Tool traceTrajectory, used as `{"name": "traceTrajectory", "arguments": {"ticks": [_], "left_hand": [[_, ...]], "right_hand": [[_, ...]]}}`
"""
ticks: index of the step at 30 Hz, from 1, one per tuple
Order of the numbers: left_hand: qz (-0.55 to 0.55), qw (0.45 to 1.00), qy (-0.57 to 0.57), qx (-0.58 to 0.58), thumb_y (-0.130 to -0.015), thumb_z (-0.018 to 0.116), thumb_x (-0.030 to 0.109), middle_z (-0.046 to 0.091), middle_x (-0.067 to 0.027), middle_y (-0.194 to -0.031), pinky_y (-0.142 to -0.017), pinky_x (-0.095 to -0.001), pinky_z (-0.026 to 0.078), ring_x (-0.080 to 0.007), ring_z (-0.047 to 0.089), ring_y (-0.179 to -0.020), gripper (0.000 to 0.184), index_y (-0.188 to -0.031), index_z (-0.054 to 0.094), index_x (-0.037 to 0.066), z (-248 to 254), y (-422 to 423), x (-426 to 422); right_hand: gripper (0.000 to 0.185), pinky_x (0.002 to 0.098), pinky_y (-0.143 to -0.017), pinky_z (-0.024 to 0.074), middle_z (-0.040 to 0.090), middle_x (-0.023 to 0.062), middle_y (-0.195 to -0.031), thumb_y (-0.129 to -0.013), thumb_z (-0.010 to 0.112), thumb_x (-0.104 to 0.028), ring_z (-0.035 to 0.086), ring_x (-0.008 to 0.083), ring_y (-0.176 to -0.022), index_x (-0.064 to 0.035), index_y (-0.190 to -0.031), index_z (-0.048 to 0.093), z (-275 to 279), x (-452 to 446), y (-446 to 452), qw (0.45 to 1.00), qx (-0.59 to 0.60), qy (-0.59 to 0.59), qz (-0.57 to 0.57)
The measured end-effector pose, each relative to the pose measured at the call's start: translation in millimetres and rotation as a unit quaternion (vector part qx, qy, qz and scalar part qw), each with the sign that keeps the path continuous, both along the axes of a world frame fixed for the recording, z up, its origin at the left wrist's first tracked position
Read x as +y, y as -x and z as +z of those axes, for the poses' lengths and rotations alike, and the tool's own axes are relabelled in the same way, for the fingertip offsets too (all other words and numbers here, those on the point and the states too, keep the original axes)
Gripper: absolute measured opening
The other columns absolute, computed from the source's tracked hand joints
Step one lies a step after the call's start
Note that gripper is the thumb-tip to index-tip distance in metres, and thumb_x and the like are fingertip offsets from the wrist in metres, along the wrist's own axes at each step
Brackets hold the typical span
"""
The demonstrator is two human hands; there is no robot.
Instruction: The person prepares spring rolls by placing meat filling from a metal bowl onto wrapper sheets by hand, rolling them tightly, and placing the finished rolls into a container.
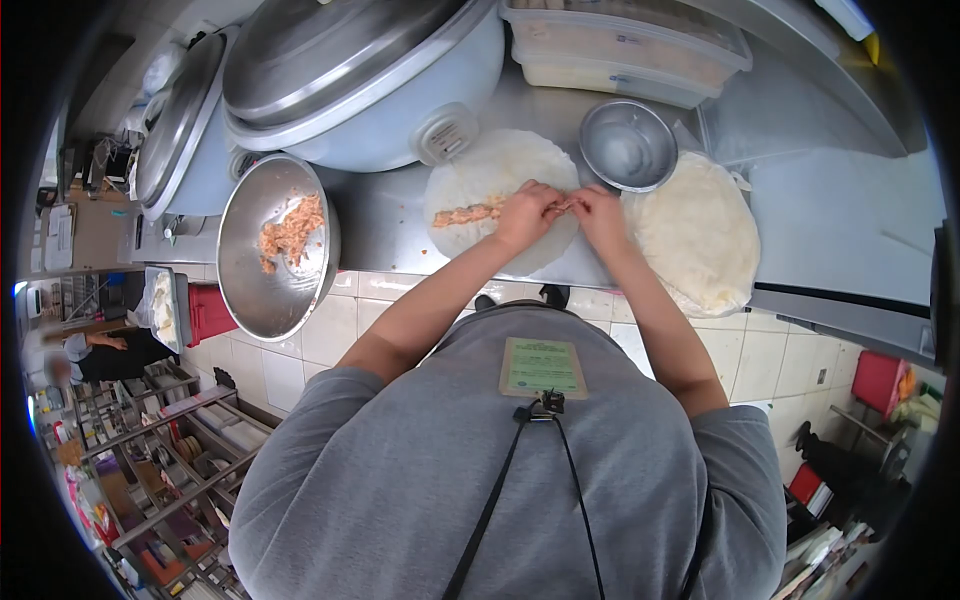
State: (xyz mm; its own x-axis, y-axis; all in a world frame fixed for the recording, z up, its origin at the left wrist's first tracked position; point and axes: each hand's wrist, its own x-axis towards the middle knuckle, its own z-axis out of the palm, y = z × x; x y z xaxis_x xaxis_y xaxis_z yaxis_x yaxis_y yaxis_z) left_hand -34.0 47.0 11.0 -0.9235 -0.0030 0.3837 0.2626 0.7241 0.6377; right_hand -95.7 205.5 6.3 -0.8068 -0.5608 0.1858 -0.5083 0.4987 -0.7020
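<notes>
A thin, pale round wrapper sheet lies flat on the metal counter, with a strip of orange-pink minced filling running across it. At the strip's right end, my left hand is closed, thumb and fingers pinching the filling. My right hand is closed close beside it, its fingertips also pinching filling near the sheet's right edge. A stack of pale wrapper sheets, apparently in clear plastic, lies right of my right hand. Beyond it stands a small metal bowl holding what looks like clear liquid.
A large steel bowl with more minced filling overhangs the counter's front edge at left. Large lidded tubs and plastic containers line the back. Shelving stands lower left. Other people are at both sides.
</notes>
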Motion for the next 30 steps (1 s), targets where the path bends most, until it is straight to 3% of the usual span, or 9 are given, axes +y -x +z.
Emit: {"name": "traceTrajectory", "arguments": {"ticks": [9,11,14,16,19,21,24,26,30], "left_hand": [[-0.026,0.954,-0.268,-0.135,-0.087,0.059,0.012,0.063,-0.0136,-0.095,-0.074,-0.0323,0.052,-0.0242,0.063,-0.087,0.018,-0.102,0.059,0.003,-1.1,0.6,-31.3],[-0.058,0.603,-0.727,-0.323,-0.089,0.055,0.011,0.061,-0.0128,-0.103,-0.077,-0.0297,0.053,-0.0211,0.063,-0.090,0.021,-0.104,0.056,-0.004,32.2,-5.0,-42.0],[-0.010,0.632,-0.729,-0.263,-0.087,0.056,0.007,0.061,-0.0143,-0.101,-0.084,-0.0300,0.051,-0.0221,0.062,-0.091,0.022,-0.104,0.056,-0.006,62.6,-30.6,-60.8],[-0.006,0.699,-0.691,-0.183,-0.085,0.056,0.005,0.061,-0.0152,-0.102,-0.089,-0.0317,0.049,-0.0231,0.061,-0.094,0.025,-0.106,0.055,-0.007,78.6,-53.5,-100.2],[0.189,0.768,-0.612,-0.029,-0.081,0.060,0.008,0.061,-0.0138,-0.104,-0.089,-0.0320,0.048,-0.0213,0.061,-0.093,0.024,-0.101,0.060,-0.006,117.0,-114.5,-172.3],[0.397,0.845,-0.357,-0.005,-0.082,0.061,0.014,0.063,-0.0114,-0.101,-0.084,-0.0311,0.049,-0.0199,0.062,-0.093,0.026,-0.100,0.063,-0.005,116.6,-166.3,-227.4],[0.530,0.782,-0.327,0.000,-0.082,0.062,0.013,0.065,-0.0104,-0.098,-0.081,-0.0323,0.049,-0.0222,0.062,-0.090,0.023,-0.099,0.065,-0.002,87.5,-227.7,-287.3],[0.652,0.754,0.029,-0.072,-0.080,0.065,0.011,0.066,-0.0105,-0.096,-0.082,-0.0343,0.047,-0.0251,0.062,-0.089,0.021,-0.098,0.066,0.002,85.9,-242.3,-289.5],[0.475,0.870,0.082,0.106,-0.076,0.070,0.014,0.065,-0.0113,-0.095,-0.085,-0.0367,0.044,-0.0270,0.060,-0.091,0.021,-0.095,0.067,0.006,94.1,-178.7,-226.8]], "right_hand": [[0.017,0.0288,-0.066,0.0485,0.061,0.0056,-0.085,-0.078,0.067,-0.010,0.062,0.0178,-0.077,-0.0080,-0.094,0.069,38.1,-24.0,-2.8,0.977,-0.139,0.160,-0.030],[0.018,0.0291,-0.066,0.0480,0.061,0.0051,-0.085,-0.077,0.068,-0.009,0.061,0.0170,-0.079,-0.0087,-0.094,0.069,55.2,-37.9,-1.3,0.990,-0.099,0.095,0.007],[0.018,0.0281,-0.066,0.0462,0.061,0.0044,-0.082,-0.074,0.069,-0.007,0.058,0.0153,-0.081,-0.0092,-0.092,0.070,67.8,-48.9,2.4,0.986,0.104,0.112,0.071],[0.016,0.0326,-0.072,0.0447,0.060,0.0081,-0.083,-0.070,0.067,-0.006,0.055,0.0250,-0.084,-0.0086,-0.085,0.069,80.2,-42.5,9.6,0.975,-0.107,0.181,0.078],[0.012,0.0325,-0.072,0.0444,0.060,0.0062,-0.080,-0.069,0.069,-0.007,0.054,0.0226,-0.084,-0.0079,-0.081,0.069,32.3,-27.5,22.9,0.989,-0.071,0.047,0.121],[0.011,0.0332,-0.072,0.0445,0.060,0.0062,-0.080,-0.069,0.070,-0.008,0.054,0.0225,-0.084,-0.0073,-0.079,0.069,11.9,-27.4,16.9,0.990,-0.076,0.028,0.119],[0.012,0.0339,-0.073,0.0446,0.060,0.0061,-0.080,-0.069,0.071,-0.009,0.055,0.0223,-0.085,-0.0068,-0.081,0.069,4.6,-21.5,16.3,0.990,-0.074,0.000,0.120],[0.014,0.0338,-0.074,0.0447,0.059,0.0060,-0.081,-0.069,0.071,-0.009,0.055,0.0223,-0.086,-0.0069,-0.083,0.069,7.0,-21.5,16.4,0.991,-0.066,-0.006,0.118],[0.035,0.0328,-0.080,0.0443,0.058,0.0050,-0.093,-0.066,0.074,-0.014,0.052,0.0230,-0.093,-0.0090,-0.100,0.066,7.6,-18.5,13.7,0.983,0.009,0.016,0.183]]}}
